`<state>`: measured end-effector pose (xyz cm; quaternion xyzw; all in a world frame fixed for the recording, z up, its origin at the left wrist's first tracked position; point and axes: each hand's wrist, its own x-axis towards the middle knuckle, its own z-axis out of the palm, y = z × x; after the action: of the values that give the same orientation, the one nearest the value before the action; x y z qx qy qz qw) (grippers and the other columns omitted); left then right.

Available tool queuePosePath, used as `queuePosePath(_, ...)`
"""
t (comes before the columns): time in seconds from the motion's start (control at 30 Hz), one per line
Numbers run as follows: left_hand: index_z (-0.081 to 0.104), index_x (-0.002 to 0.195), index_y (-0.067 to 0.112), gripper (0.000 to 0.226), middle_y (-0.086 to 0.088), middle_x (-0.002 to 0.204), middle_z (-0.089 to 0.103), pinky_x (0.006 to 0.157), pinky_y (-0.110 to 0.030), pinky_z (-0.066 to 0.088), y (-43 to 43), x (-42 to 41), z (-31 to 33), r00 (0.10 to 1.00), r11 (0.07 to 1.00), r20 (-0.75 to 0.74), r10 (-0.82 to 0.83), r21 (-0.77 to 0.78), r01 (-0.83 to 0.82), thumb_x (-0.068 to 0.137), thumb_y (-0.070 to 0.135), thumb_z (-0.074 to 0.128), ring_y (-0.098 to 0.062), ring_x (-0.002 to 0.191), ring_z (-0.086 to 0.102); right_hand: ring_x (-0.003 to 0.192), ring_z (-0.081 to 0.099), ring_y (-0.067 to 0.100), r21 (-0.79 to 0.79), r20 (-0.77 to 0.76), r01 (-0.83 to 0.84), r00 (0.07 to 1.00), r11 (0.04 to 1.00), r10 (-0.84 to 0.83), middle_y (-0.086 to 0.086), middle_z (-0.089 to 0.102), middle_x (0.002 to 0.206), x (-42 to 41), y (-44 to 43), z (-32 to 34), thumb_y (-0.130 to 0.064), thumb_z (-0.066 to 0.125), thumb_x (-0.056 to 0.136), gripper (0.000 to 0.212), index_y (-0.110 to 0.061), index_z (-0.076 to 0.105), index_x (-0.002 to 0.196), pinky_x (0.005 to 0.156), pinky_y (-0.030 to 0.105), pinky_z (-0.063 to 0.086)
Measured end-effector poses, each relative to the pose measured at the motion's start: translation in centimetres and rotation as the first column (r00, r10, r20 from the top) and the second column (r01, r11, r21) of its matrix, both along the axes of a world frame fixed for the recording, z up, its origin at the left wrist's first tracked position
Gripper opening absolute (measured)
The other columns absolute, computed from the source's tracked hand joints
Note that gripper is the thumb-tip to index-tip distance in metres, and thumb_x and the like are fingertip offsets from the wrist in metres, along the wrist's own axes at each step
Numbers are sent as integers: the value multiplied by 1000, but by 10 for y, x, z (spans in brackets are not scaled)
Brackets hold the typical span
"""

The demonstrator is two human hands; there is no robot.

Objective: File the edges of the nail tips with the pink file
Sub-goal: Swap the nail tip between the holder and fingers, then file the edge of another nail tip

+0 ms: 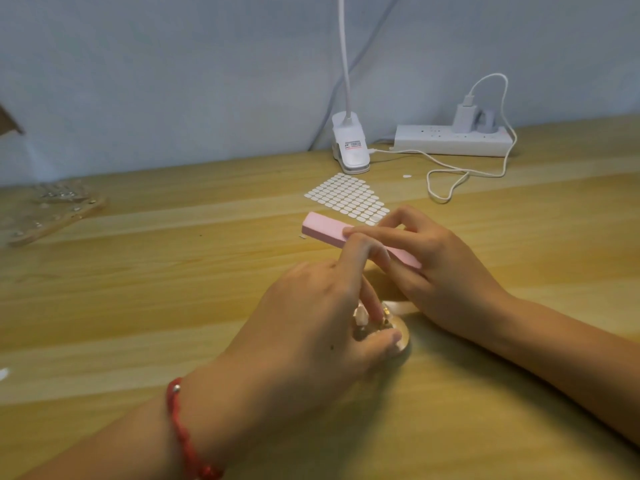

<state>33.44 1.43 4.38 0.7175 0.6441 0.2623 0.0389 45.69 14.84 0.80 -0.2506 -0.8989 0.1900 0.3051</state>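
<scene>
My right hand pinches the pink file toward its near end, forefinger laid flat along the top face and thumb underneath, so most of the block juts out to the left above the table. My left hand is curled over the small round nail stand, thumb and one finger gripping it from either side, while its forefinger reaches up and touches the file's edge. The nail tips sit on that stand just under my fingers, below the file and, as far as I can see, not touching it. How many there are I cannot tell, since my hand covers most of them. To do this well, I judge I should bring the file down to one tip's side edge, tilt it slightly and stroke lightly in one direction, pressing the stand firmly to the wood so it cannot skid or tip. The tips look thin and light, so hard pressure could snap one off its mount.
</scene>
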Motion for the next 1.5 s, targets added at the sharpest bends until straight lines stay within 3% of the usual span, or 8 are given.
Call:
queuePosePath(0.3, 42, 107, 22, 42, 7, 71, 65, 72, -33, 37, 7, 7, 4, 934, 973, -352, -63, 188, 137, 72, 28, 64, -18, 66, 57, 88, 60, 21, -41, 34, -9, 999, 999, 10, -7, 53, 106, 1, 1, 2, -18, 62, 93, 40, -44, 63, 123, 74, 46, 51)
queuePosePath(0.43, 38, 104, 23, 46, 10, 81, 66, 74, -29, 50, 4, 6, 9, 975, 946, 51, -215, 258, 195, 76, 13, 73, -11, 74, 65, 84, 60, 25, -46, 17, -30, 999, 998, 30, -7, 52, 102, 2, -1, 2, -33, 57, 92, 24, -40, 68, 112, 71, 47, 51)
queuePosePath(0.57, 39, 98, 22, 44, 6, 88, 71, 65, -21, 52, 5, -27, 12, 882, 942, 444, -156, 337, -3, 76, 17, 77, -12, 80, 70, 82, 59, 26, -21, -19, 2, 1000, 1000, -2, -4, 55, 102, 0, -3, 1, -43, 50, 98, 28, -39, 68, 118, 69, 47, 50)
queuePosePath(0.73, 39, 94, 24, 51, -2, 85, 76, 84, -41, 57, 2, -58, -10, 663, 960, 747, 60, 139, -243, 61, 25, 79, -17, 85, 73, 89, 58, 20, -68, -106, -2, 994, 998, -5, -3, 57, 103, -1, -4, 3, -45, 45, 92, 36, -39, 65, 122, 73, 46, 49)
queuePosePath(0.87, 38, 94, 19, 50, -2, 84, 76, 77, -23, 57, 3, -65, -19, 613, 965, 788, 63, 109, -239, 62, 21, 77, -14, 85, 73, 94, 57, 12, -62, -182, -82, 981, 995, 70, -3, 59, 101, -1, -10, 8, -42, 53, 91, 31, -39, 63, 121, 72, 33, 48)
queuePosePath(1.27, 29, 83, 21, 48, 8, 86, 75, 60, -24, 42, 6, -64, -19, 670, 947, 739, 71, 162, -279, 73, 21, 76, -16, 67, 58, 91, 58, 12, -48, -219, -171, 963, 984, 157, -1, 60, 99, -9, -29, 16, -42, 61, 87, 33, -36, 62, 119, 71, 26, 46)
queuePosePath(1.43, 27, 82, 23, 50, 0, 86, 76, 72, -51, 47, 7, -69, -15, 593, 948, 804, 37, 159, -275, 68, 29, 75, -31, 70, 56, 89, 58, 13, -1, -211, -169, 964, 986, 165, 3, 60, 100, -7, -27, 18, -39, 52, 89, 35, -34, 58, 123, 69, 32, 47)
queuePosePath(1.5, 29, 83, 18, 49, 4, 81, 75, 62, -32, 47, 7, -65, -16, 611, 958, 791, 32, 150, -244, 68, 24, 75, -15, 59, 50, 86, 60, 16, 6, -217, -173, 961, 985, 170, 4, 59, 100, -9, -29, 16, -37, 51, 90, 35, -33, 58, 124, 68, 35, 47)
